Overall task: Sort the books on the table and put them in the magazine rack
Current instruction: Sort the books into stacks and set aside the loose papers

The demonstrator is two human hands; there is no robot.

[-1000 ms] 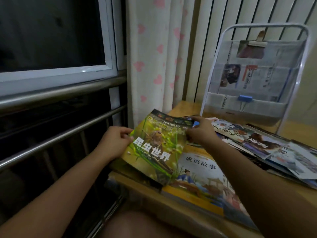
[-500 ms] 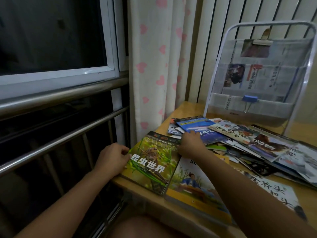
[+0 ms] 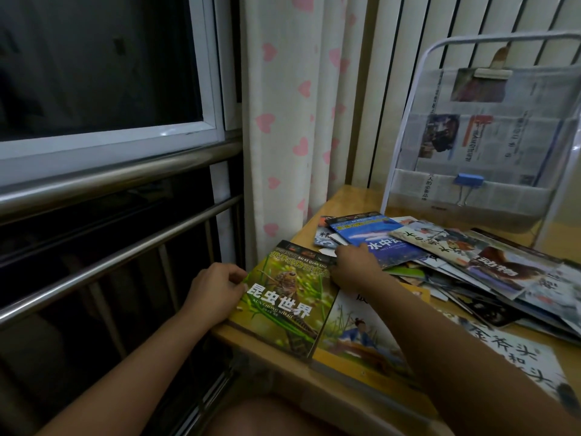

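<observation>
Green insect book (image 3: pixel 284 297) lowered flat onto table (image 3: pixel 349 199), both hands on it

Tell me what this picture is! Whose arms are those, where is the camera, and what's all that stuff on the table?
There is no machine here. A person wears a camera on their head, so you see their own two arms reaching out below you.

The left hand grips the left edge of a green insect book that lies flat at the corner of the wooden table. The right hand rests at that book's top right corner, its fingers curled against a blue book; I cannot tell if it grips anything.

Beside the green book lies a yellow storybook. Further right is a messy pile of magazines. Behind them stands a white magazine rack with newspaper in it, held by a blue binder clip. The books still need to go in there.
</observation>
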